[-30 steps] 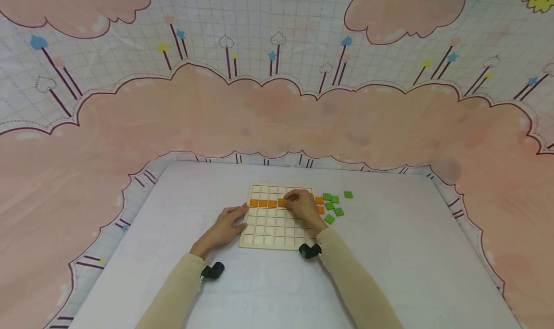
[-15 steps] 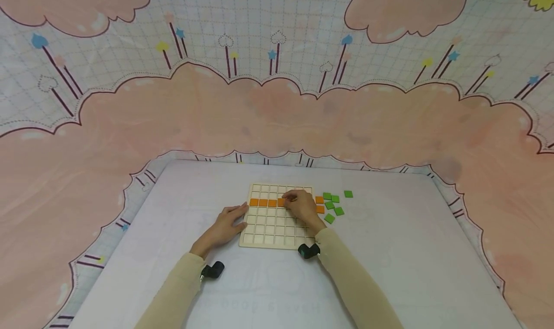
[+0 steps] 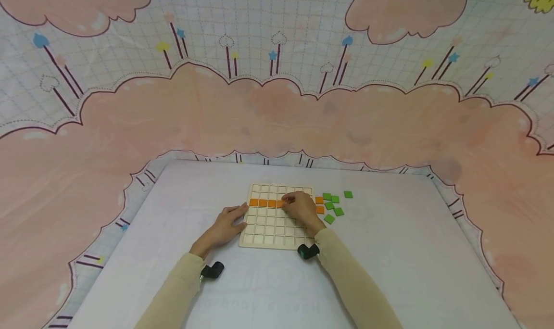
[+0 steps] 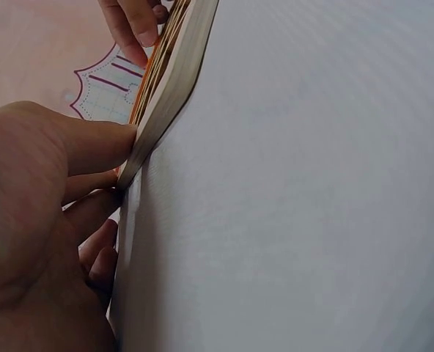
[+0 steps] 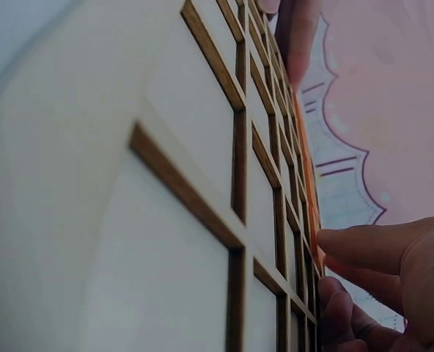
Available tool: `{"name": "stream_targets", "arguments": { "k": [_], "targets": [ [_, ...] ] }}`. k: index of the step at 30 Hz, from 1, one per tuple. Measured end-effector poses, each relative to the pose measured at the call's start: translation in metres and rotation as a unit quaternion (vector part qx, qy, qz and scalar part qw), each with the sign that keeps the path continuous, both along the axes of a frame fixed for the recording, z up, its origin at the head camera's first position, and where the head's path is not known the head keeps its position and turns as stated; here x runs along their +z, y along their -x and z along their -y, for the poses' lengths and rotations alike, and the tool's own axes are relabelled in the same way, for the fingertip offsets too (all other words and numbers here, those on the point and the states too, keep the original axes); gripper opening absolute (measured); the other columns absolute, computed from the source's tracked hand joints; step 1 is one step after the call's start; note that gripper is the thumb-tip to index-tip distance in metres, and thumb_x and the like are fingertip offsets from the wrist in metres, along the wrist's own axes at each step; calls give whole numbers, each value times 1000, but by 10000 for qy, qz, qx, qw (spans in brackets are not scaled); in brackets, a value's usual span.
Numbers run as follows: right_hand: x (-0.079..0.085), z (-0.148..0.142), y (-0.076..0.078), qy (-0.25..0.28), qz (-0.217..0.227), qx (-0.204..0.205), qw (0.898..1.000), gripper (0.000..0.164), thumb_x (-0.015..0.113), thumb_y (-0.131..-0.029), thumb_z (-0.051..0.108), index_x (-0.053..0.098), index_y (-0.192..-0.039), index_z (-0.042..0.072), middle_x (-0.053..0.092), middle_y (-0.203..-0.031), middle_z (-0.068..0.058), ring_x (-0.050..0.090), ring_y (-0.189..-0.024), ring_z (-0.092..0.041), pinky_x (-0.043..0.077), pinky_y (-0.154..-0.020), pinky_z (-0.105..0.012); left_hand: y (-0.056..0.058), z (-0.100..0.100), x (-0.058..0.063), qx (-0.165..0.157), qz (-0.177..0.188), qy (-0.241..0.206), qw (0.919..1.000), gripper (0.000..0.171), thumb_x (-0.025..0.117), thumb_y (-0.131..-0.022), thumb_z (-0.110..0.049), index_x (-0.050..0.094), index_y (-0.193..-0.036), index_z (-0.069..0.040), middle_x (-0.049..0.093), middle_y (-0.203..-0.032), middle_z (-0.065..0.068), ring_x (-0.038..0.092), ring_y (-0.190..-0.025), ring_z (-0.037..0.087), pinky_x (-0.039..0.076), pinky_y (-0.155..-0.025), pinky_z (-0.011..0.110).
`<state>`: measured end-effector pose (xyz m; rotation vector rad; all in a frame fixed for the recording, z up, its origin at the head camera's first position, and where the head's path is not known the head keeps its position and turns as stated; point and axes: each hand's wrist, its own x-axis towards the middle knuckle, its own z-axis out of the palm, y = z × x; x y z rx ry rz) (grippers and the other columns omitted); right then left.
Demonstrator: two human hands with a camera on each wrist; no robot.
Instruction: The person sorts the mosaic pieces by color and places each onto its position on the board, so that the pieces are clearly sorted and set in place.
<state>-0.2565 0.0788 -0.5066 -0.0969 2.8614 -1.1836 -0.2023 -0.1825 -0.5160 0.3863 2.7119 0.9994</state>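
Note:
A square wooden grid board (image 3: pixel 266 230) lies on the white table, with a row of orange square tiles (image 3: pixel 263 203) in its slots. My left hand (image 3: pixel 225 224) rests against the board's left edge, thumb and fingers fairly straight. In the left wrist view the left thumb (image 4: pixel 100 147) touches the board's rim. Over the grid, my right hand (image 3: pixel 301 208) pinches the rightmost orange tile (image 3: pixel 280 204) of that row, which looks level with its neighbours. The right wrist view has the right thumb and fingers (image 5: pixel 363 249) at the orange row, partly hiding it.
Right of the board lie 2 loose orange tiles (image 3: pixel 320 209) and several green tiles (image 3: pixel 330 206). The white table (image 3: pixel 411 252) extends around the board. A patterned cloth backdrop (image 3: pixel 277 117) stands behind it.
The orange tile under my right fingers has shifted slightly left and settled against the row, closing the gap. The right hand has moved slightly with it. My left hand stays put.

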Motion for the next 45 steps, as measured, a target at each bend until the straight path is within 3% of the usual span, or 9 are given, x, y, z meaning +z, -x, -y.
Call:
{"name": "stream_targets", "arguments": {
  "k": [10, 18, 25, 45],
  "targets": [
    [4, -3, -3, 480, 148, 303, 9983, 16, 72, -88, 21, 75, -102, 17, 72, -106, -2, 64, -99, -20, 52, -90, -39, 2, 0, 4, -1, -78, -17, 10000, 58, 58, -99, -20, 36, -152, -10, 29, -162, 4, 25, -147, 37, 25, -116, 61],
    [10, -11, -11, 974, 48, 617, 9933, 20, 69, -91, 17, 73, -110, 11, 71, -108, -6, 67, -95, -22, 56, -74, -32, -2, 0, 3, 77, -53, -36, 9999, 58, 58, -98, -18, 37, -152, -9, 31, -161, 7, 26, -146, 36, 26, -116, 61],
    [24, -18, -19, 1068, 157, 432, 9932, 26, 70, -91, 23, 72, -116, 14, 71, -116, -1, 68, -103, -21, 57, -84, -37, -3, 0, 2, 75, -29, -22, 10000, 58, 58, -99, -19, 36, -152, -10, 31, -161, 6, 26, -146, 36, 27, -116, 61],
    [48, -44, -35, 1349, -265, 599, 9887, 29, 70, -92, 19, 69, -117, 6, 70, -117, -8, 67, -103, -26, 58, -79, -35, -3, -2, 0, 40, -97, -35, 9999, 58, 57, -99, -18, 37, -152, -8, 29, -162, 5, 24, -147, 35, 24, -117, 61]
  ]
}}
